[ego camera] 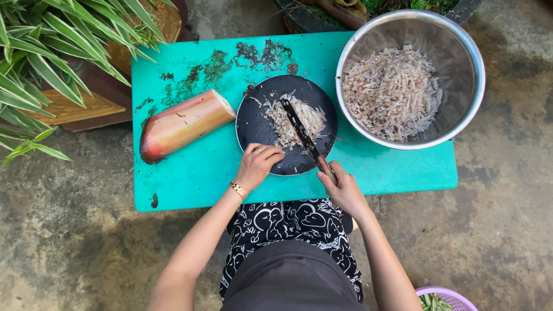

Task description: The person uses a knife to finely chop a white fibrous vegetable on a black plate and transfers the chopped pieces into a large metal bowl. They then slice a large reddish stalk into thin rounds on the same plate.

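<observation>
right hand (344, 187) gripping knife (302, 135) handle, blade ahead over shreds (299, 120) | left hand (256, 164) curled, resting on black board (253, 124) edge beside blade

Both my arms reach forward, elbows bent a bit. My left hand (256, 164) is curled with fingers tucked under, my right hand (343, 187) is closed in a grip.

The light is soft, even daylight, bright but not harsh. Shadows are faint and sit close under things. The metal bowl (410, 79) at the table's (190, 184) far right corner shines a little on its rim. Everything looks sharp, with no blur.
</observation>
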